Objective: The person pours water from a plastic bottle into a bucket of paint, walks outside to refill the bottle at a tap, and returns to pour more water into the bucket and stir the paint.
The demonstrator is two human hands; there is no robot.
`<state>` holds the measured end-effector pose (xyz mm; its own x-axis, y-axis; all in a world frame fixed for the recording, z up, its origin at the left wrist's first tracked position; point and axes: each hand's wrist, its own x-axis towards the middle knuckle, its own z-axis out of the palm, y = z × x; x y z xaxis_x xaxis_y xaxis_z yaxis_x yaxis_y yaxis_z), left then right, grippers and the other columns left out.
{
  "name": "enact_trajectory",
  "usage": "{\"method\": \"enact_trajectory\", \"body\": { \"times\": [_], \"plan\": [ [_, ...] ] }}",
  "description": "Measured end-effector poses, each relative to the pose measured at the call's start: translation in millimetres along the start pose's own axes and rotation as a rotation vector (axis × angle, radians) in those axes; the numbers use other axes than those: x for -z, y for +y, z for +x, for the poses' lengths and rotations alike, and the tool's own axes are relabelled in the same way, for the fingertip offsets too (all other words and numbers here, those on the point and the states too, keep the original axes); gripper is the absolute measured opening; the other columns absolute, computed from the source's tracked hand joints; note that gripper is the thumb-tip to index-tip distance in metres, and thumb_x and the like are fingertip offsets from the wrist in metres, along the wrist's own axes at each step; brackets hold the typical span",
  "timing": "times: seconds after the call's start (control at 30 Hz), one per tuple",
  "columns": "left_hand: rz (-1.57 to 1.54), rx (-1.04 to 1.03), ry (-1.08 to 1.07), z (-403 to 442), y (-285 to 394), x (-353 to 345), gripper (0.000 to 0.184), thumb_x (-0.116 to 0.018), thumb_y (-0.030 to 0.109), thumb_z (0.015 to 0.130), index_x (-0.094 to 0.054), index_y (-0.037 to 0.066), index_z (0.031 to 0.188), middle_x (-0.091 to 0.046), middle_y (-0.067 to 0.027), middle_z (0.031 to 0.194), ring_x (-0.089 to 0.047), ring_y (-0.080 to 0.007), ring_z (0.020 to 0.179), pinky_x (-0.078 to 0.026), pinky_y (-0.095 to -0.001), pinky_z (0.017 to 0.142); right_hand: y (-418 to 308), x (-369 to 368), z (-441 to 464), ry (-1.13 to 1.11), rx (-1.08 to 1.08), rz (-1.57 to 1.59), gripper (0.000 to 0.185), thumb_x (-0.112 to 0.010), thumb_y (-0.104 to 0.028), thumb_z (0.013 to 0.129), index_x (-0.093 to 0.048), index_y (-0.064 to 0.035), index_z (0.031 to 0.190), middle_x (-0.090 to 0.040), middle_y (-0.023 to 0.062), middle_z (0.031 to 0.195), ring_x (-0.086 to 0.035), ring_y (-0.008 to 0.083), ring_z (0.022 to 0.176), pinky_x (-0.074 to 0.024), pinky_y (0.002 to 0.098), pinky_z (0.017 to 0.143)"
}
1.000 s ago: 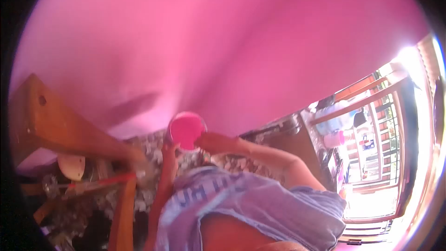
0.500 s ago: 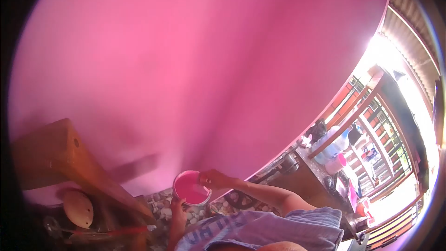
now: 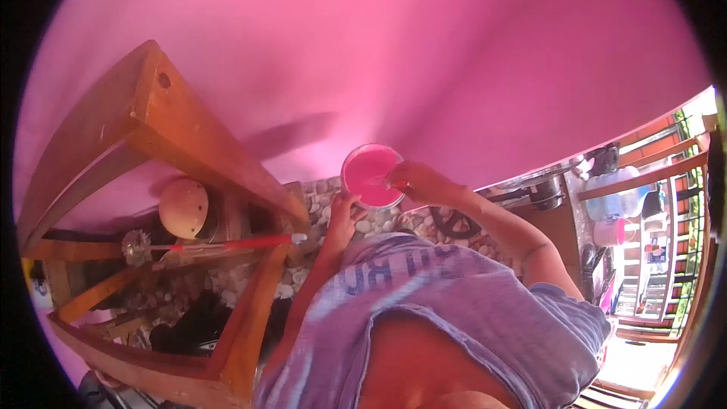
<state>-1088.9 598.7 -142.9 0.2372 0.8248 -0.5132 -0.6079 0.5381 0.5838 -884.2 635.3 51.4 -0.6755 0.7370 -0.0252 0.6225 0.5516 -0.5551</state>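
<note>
A round tub (image 3: 345, 182) with a pale rim is held out in front of my chest, close to the pink wall. Bright pink paint (image 3: 363, 167) lies inside it. My left hand (image 3: 343, 212) grips the tub at its near left side, thumb at the rim. Over the right side of the tub, my right hand (image 3: 420, 184) is closed around a small tool, seemingly a paintbrush (image 3: 398, 183), that dips toward the paint. Fingers and paint hide most of that tool.
A pink wall (image 3: 303, 45) fills the view ahead. To the left stands a wooden frame (image 3: 197, 136), with a pale helmet-like shell (image 3: 184, 208) and a red-handled brush (image 3: 242, 243) in it. Pebbles (image 3: 326, 193) cover the ground. At right are a pot (image 3: 547, 193) and a pink-and-white bucket (image 3: 608, 232).
My view has tilted down and turned left, showing more of the wooden frame and my shirt. My right hand now reaches further over the tub, while my left hand keeps its hold.
</note>
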Motion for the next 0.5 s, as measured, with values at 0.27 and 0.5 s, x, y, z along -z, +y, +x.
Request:
{"method": "enact_trajectory", "body": {
  "times": [0.27,0.5],
  "plan": [
    [0.113,-0.105,-0.107,-16,7,-2,0.029,-0.06,0.019,0.089,-0.049,0.005,0.113,-0.052,-0.0103,0.114,-0.055,-0.0248,0.113,-0.049,-0.0407,0.097,8,0,-8,0.077,-0.017,0.029,0.015,-0.058,-0.012,0.086,-0.065,-0.0049,0.097,-0.065,0.0166,0.09,-0.061,0.036,0.086,-0.0472,0.0464,0.081],
    [0.444,-0.237,-0.123,18,-30,37,0.037,-0.058,0.016,0.09,-0.049,0.003,0.123,-0.054,-0.0098,0.118,-0.056,-0.0222,0.106,-0.051,-0.0382,0.089,79,-55,-16,0.115,-0.019,0.028,0.02,-0.067,-0.019,0.082,-0.068,-0.0134,0.102,-0.067,0.0141,0.093,-0.064,0.0327,0.086,-0.0509,0.0435,0.077]
  ]
}}
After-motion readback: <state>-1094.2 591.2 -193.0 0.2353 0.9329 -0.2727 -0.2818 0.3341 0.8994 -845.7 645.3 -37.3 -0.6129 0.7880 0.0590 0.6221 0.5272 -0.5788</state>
